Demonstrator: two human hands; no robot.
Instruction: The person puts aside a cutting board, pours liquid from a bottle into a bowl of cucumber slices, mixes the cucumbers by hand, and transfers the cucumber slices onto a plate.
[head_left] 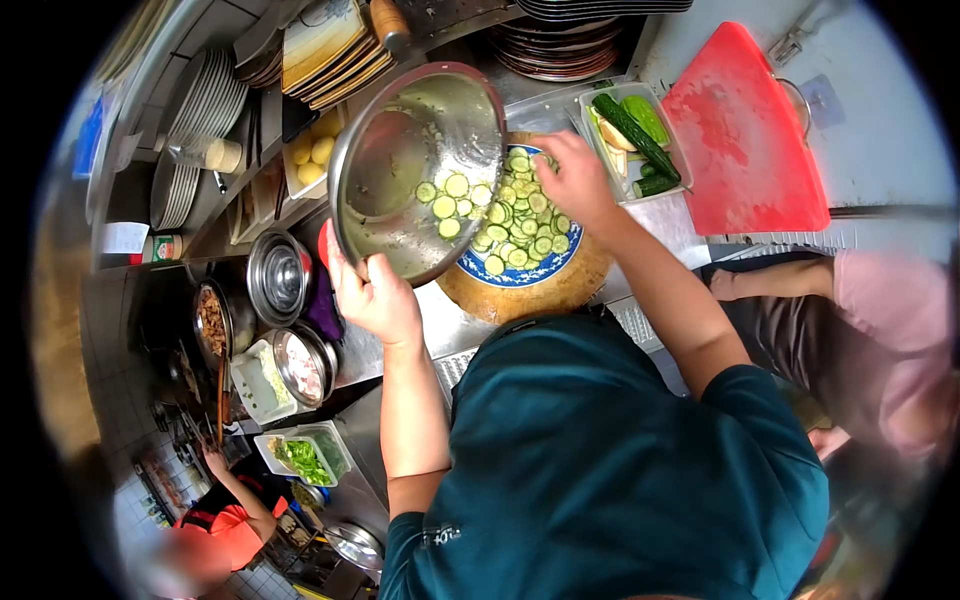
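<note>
My left hand [378,303] grips the near rim of a large steel mixing bowl [385,170], tilted toward the plate. Several cucumber slices [456,186] cling inside the bowl near its lower side. Beside and partly under it, a blue-and-white plate [575,248] holds a spread of cucumber slices [522,225]. The plate rests on a round wooden chopping board [545,300]. Over the plate's far right side is my right hand [577,178], with its fingers apart and nothing visible in them. Whether its fingertips touch the slices, I cannot tell.
A tub with whole cucumbers [635,135] stands beyond my right hand, beside a red cutting board [745,135]. At left are steel bowls [278,277] and a tub of chopped greens [303,460]. One person in orange [235,540] and another in pink [890,320] are nearby.
</note>
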